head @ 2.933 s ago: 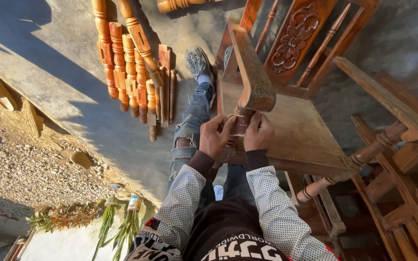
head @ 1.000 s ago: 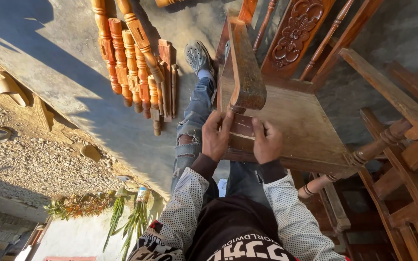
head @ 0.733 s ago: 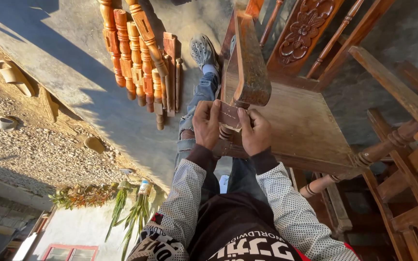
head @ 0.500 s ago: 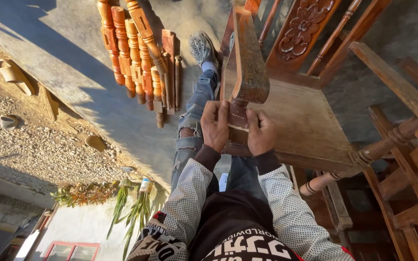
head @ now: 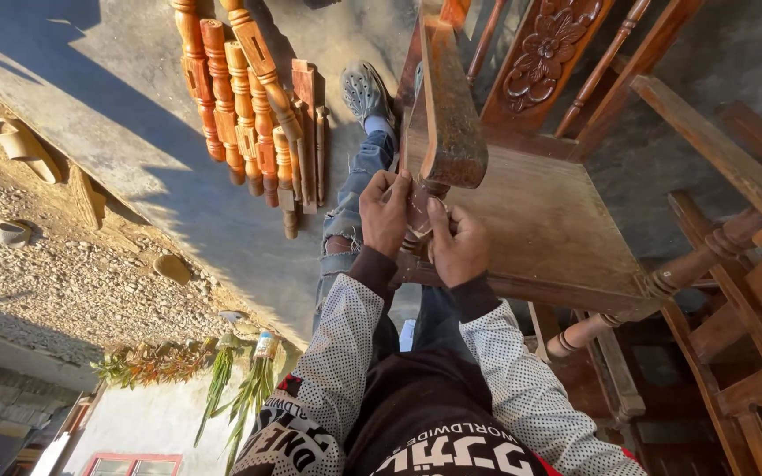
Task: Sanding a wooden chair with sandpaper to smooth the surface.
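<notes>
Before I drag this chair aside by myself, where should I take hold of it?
Probably the bare far armrest, gripped from above: it is a long flat rail, free of the hands. The near armrest has both hands busy at the post beneath it.

I see an outdoor concrete floor (head: 134, 132), half in hard sunlight and half in shadow. Turned wooden spindles (head: 240, 106) lie in a row on it. A gravel strip (head: 55, 273) borders its left edge. More wooden chair frames (head: 743, 353) stand at right.
</notes>
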